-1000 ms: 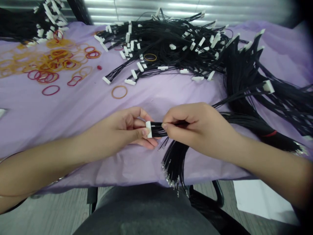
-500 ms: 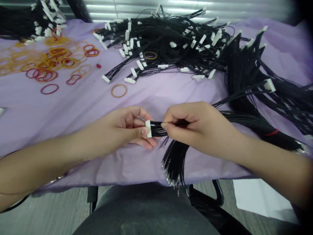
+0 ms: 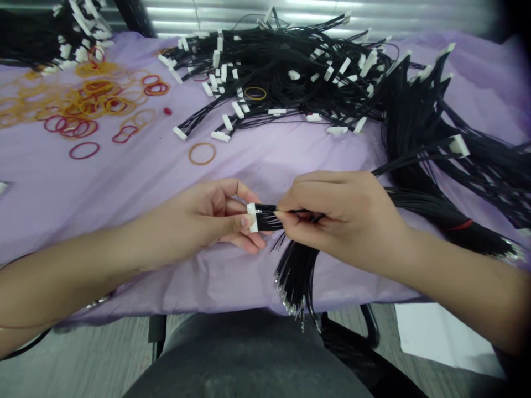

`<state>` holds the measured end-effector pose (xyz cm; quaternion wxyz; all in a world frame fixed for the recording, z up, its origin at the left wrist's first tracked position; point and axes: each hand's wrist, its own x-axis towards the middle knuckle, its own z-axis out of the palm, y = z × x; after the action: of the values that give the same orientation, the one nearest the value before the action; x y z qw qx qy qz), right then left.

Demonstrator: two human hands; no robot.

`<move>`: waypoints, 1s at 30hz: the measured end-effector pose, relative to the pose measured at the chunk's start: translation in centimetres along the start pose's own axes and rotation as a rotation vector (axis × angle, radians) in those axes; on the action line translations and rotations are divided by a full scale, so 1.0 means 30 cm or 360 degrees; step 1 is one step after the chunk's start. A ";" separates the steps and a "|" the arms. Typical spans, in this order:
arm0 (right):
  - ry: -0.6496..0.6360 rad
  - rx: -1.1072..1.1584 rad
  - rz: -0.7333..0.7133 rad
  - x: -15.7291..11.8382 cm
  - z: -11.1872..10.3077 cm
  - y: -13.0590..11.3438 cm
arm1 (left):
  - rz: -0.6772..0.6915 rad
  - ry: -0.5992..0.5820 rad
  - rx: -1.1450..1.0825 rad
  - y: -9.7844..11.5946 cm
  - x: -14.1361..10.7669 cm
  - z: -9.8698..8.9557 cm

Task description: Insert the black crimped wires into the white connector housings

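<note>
Between thumb and fingers, my left hand [image 3: 226,216] grips a white connector [image 3: 253,217] with a row of black wires [image 3: 267,218] running out of its right side. My right hand [image 3: 338,213] is closed in a pinch on a black wire just right of the connector; its other fingers are curled in and partly hide the wires. Below that hand, a bundle of loose black wires [image 3: 296,271] with bare metal terminals hangs toward the table's front edge. Another wire bundle [image 3: 448,224], tied with a red band, lies beyond my right wrist.
A large heap of black wire harnesses [image 3: 290,77] with white connectors covers the back of the purple-covered table [image 3: 145,166]. Yellow and red rubber bands [image 3: 99,99] are scattered at the left. More harnesses [image 3: 415,110] lie at the right. White paper [image 3: 443,334] lies below the table.
My right hand has shifted slightly and turned a little, keeping its pinch by the connector's wires. My left hand and the connector have hardly moved.
</note>
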<state>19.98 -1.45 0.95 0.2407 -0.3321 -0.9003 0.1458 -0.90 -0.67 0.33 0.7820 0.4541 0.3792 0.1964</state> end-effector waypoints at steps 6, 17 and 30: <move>-0.0040 0.0125 0.0130 0.003 -0.001 0.000 | -0.0013 -0.0026 -0.0003 -0.004 -0.003 -0.005; -0.0092 0.0235 0.0294 0.006 -0.004 -0.004 | -0.0011 -0.0023 -0.0013 -0.001 -0.002 0.000; -0.0042 0.0185 0.0221 0.003 -0.001 -0.007 | -0.0013 -0.0027 -0.0008 -0.002 -0.002 -0.002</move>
<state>19.82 -1.54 1.10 0.2370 -0.3773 -0.8682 0.2184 -1.01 -0.71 0.29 0.7870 0.4523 0.3739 0.1904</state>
